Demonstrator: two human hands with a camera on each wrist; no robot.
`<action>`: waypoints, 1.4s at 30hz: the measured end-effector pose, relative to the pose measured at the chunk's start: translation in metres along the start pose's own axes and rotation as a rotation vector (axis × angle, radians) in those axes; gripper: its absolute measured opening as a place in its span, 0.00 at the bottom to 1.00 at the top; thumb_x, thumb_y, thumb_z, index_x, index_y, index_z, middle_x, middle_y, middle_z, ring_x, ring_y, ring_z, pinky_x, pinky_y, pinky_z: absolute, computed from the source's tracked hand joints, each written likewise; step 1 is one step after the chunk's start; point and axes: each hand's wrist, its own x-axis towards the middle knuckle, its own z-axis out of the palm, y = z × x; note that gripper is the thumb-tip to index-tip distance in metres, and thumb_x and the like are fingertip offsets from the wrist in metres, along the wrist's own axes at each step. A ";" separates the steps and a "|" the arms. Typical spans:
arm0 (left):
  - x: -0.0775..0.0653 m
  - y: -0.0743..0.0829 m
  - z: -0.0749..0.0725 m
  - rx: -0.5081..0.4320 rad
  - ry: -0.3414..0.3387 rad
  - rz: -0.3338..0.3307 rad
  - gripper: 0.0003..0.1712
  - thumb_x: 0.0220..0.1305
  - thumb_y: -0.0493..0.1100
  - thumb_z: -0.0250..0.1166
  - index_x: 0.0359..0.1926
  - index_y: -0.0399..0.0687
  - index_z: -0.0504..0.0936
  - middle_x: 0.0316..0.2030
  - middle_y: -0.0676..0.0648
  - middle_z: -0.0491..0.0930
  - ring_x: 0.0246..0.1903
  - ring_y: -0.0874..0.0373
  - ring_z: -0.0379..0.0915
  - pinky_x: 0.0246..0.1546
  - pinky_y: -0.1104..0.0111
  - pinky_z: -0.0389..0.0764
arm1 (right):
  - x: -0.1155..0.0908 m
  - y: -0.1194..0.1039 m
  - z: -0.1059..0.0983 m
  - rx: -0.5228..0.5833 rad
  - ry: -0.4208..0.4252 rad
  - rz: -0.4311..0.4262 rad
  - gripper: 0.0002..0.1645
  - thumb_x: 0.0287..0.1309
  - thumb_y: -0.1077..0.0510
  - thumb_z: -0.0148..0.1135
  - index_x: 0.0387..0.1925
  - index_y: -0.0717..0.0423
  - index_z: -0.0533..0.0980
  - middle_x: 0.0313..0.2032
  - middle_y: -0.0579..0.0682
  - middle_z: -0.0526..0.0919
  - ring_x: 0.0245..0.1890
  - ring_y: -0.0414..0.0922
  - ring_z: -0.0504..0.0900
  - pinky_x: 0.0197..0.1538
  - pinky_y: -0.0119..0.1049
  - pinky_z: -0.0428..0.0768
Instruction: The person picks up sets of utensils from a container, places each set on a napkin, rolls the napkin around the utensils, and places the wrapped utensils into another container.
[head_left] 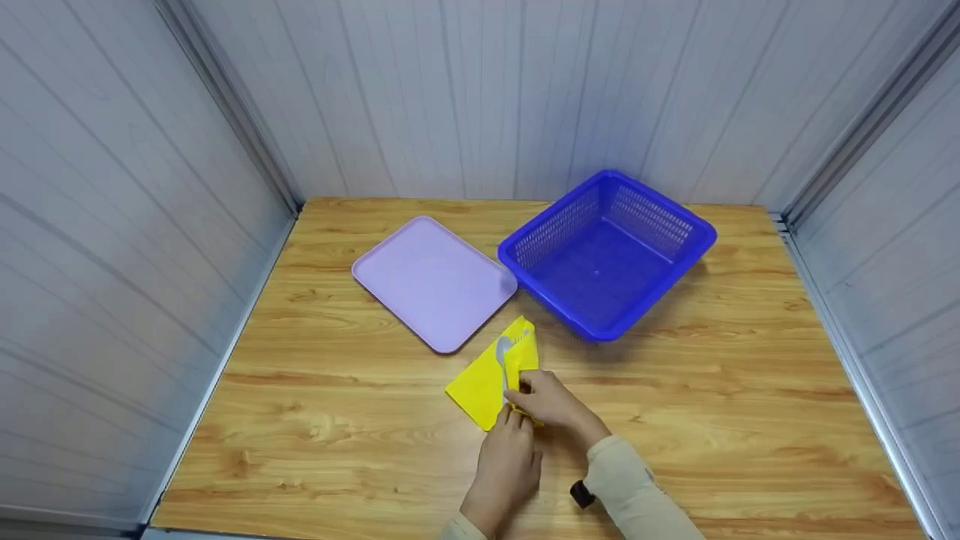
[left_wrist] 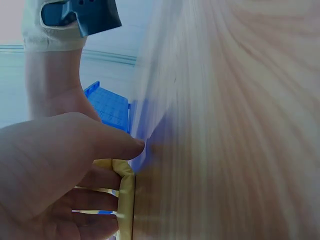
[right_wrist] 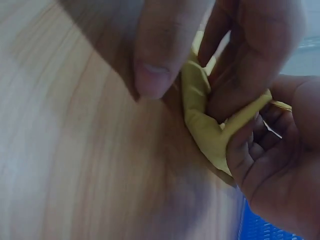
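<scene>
A yellow napkin (head_left: pixel 480 386) lies on the wooden table, its right part folded over toward the middle. On it rests a grey spoon (head_left: pixel 503 347), bowl pointing away from me, and the prongs of a grey fork (head_left: pixel 517 339) stick out beside it from under the fold. My right hand (head_left: pixel 551 401) holds the folded flap with bent fingers, the cloth running between thumb and fingers (right_wrist: pixel 235 75). At the near end, my left hand (head_left: pixel 510 457) presses the napkin and the handle end with outstretched fingers (left_wrist: pixel 97 200), its thumb apart from the cloth. Both handles are largely hidden.
A lilac tray (head_left: pixel 435 285) lies flat at the back left of the napkin. Touching its right corner stands a blue perforated basket (head_left: pixel 600 277). Panelled walls (head_left: pixel 465 97) close off the back and sides. A small black device (head_left: pixel 582 494) sits at the right sleeve.
</scene>
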 end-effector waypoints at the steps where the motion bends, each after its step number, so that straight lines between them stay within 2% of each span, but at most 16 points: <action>1: -0.001 0.000 0.000 -0.006 -0.008 -0.004 0.32 0.50 0.49 0.64 0.53 0.35 0.70 0.55 0.39 0.64 0.59 0.47 0.53 0.54 0.61 0.61 | 0.001 0.001 0.002 -0.039 0.004 -0.007 0.15 0.56 0.49 0.54 0.23 0.55 0.70 0.17 0.44 0.65 0.16 0.38 0.65 0.20 0.31 0.65; 4: -0.003 -0.003 -0.001 -0.057 -0.028 -0.015 0.33 0.51 0.48 0.63 0.56 0.37 0.67 0.58 0.41 0.62 0.60 0.49 0.50 0.55 0.62 0.60 | 0.003 0.001 0.006 -0.124 0.016 -0.020 0.14 0.56 0.50 0.54 0.20 0.52 0.68 0.16 0.43 0.64 0.17 0.39 0.64 0.22 0.31 0.64; 6: -0.005 -0.007 -0.001 -0.140 -0.015 -0.014 0.29 0.52 0.46 0.62 0.55 0.39 0.68 0.58 0.42 0.62 0.60 0.51 0.50 0.55 0.62 0.59 | 0.004 0.000 0.008 -0.164 0.018 -0.023 0.14 0.56 0.49 0.54 0.19 0.49 0.68 0.16 0.43 0.64 0.17 0.39 0.64 0.23 0.32 0.64; 10: -0.006 -0.021 0.001 -0.399 0.076 -0.001 0.19 0.55 0.41 0.59 0.50 0.44 0.73 0.52 0.50 0.68 0.56 0.59 0.58 0.53 0.65 0.63 | 0.005 -0.002 0.011 -0.218 0.012 -0.032 0.12 0.56 0.49 0.54 0.19 0.46 0.70 0.16 0.41 0.67 0.19 0.38 0.66 0.25 0.33 0.66; 13: -0.007 -0.029 0.002 -0.518 0.182 -0.011 0.14 0.55 0.38 0.59 0.45 0.47 0.76 0.45 0.55 0.72 0.47 0.66 0.65 0.46 0.70 0.69 | 0.005 -0.002 0.011 -0.243 -0.014 -0.044 0.09 0.57 0.52 0.52 0.24 0.46 0.74 0.20 0.38 0.71 0.23 0.37 0.69 0.28 0.33 0.67; 15: -0.009 -0.032 0.001 -0.493 0.268 -0.042 0.11 0.54 0.38 0.60 0.40 0.47 0.79 0.38 0.56 0.74 0.41 0.66 0.69 0.39 0.70 0.72 | 0.005 -0.002 0.011 -0.256 -0.042 -0.057 0.07 0.57 0.55 0.52 0.28 0.47 0.77 0.25 0.38 0.74 0.26 0.37 0.70 0.31 0.33 0.69; 18: -0.007 -0.032 -0.004 -0.360 0.375 -0.079 0.09 0.52 0.37 0.61 0.37 0.44 0.81 0.34 0.52 0.75 0.37 0.60 0.71 0.36 0.66 0.73 | 0.003 -0.002 0.012 -0.310 -0.061 -0.079 0.07 0.55 0.58 0.53 0.33 0.49 0.77 0.29 0.40 0.75 0.29 0.39 0.72 0.34 0.35 0.70; 20: -0.001 -0.032 -0.007 -0.258 0.355 -0.085 0.14 0.56 0.40 0.58 0.43 0.41 0.78 0.39 0.47 0.76 0.42 0.53 0.71 0.40 0.61 0.72 | 0.002 -0.003 0.012 -0.351 -0.046 -0.083 0.09 0.52 0.59 0.56 0.37 0.50 0.77 0.31 0.41 0.76 0.31 0.40 0.73 0.37 0.38 0.71; 22: 0.006 -0.033 -0.007 -0.191 0.260 -0.077 0.21 0.61 0.44 0.53 0.53 0.38 0.71 0.49 0.42 0.72 0.51 0.46 0.65 0.48 0.57 0.67 | 0.002 -0.002 0.012 -0.366 -0.022 -0.077 0.13 0.49 0.59 0.59 0.40 0.50 0.77 0.31 0.42 0.76 0.32 0.40 0.73 0.37 0.38 0.71; 25: 0.014 -0.037 -0.005 -0.125 0.113 -0.103 0.26 0.66 0.48 0.46 0.60 0.36 0.63 0.56 0.40 0.65 0.57 0.44 0.58 0.52 0.55 0.62 | 0.002 0.002 0.013 -0.313 0.005 -0.058 0.15 0.47 0.59 0.60 0.41 0.51 0.75 0.29 0.44 0.76 0.28 0.39 0.72 0.34 0.37 0.71; 27: 0.017 -0.040 -0.002 -0.089 0.074 -0.134 0.25 0.65 0.47 0.48 0.58 0.36 0.65 0.55 0.40 0.67 0.56 0.45 0.60 0.51 0.55 0.63 | 0.003 0.006 0.014 -0.234 0.017 -0.061 0.14 0.47 0.58 0.61 0.39 0.52 0.74 0.26 0.46 0.74 0.25 0.39 0.70 0.30 0.34 0.69; 31: 0.023 -0.044 0.001 -0.022 0.094 -0.163 0.19 0.60 0.42 0.55 0.51 0.39 0.74 0.50 0.42 0.73 0.51 0.48 0.66 0.45 0.54 0.69 | 0.003 0.015 0.015 -0.103 0.109 -0.095 0.16 0.42 0.56 0.67 0.33 0.54 0.71 0.24 0.49 0.72 0.25 0.38 0.68 0.29 0.31 0.68; 34: 0.027 -0.044 0.002 0.016 0.112 -0.172 0.16 0.57 0.38 0.58 0.48 0.42 0.77 0.47 0.44 0.75 0.49 0.49 0.68 0.43 0.54 0.69 | 0.003 0.021 0.015 -0.094 0.242 -0.145 0.17 0.37 0.58 0.71 0.29 0.56 0.71 0.24 0.48 0.71 0.26 0.39 0.68 0.30 0.32 0.68; 36: 0.028 -0.044 0.003 0.024 0.127 -0.175 0.15 0.55 0.37 0.60 0.46 0.42 0.78 0.46 0.44 0.76 0.48 0.49 0.69 0.43 0.54 0.69 | 0.003 0.023 0.015 -0.146 0.327 -0.183 0.17 0.36 0.60 0.71 0.29 0.55 0.72 0.27 0.48 0.71 0.28 0.41 0.68 0.32 0.34 0.68; 38: 0.028 -0.043 0.003 0.009 0.150 -0.171 0.18 0.53 0.36 0.61 0.48 0.43 0.77 0.45 0.43 0.75 0.46 0.49 0.70 0.41 0.55 0.70 | 0.003 0.025 0.016 -0.236 0.372 -0.222 0.16 0.39 0.60 0.69 0.32 0.56 0.73 0.32 0.49 0.72 0.34 0.43 0.69 0.37 0.37 0.69; 42: 0.026 -0.042 0.006 0.017 0.198 -0.160 0.27 0.52 0.36 0.61 0.56 0.51 0.70 0.48 0.41 0.70 0.43 0.47 0.68 0.37 0.56 0.71 | 0.003 0.028 0.022 -0.454 0.328 -0.261 0.21 0.49 0.58 0.60 0.47 0.56 0.72 0.50 0.54 0.69 0.52 0.50 0.65 0.50 0.47 0.65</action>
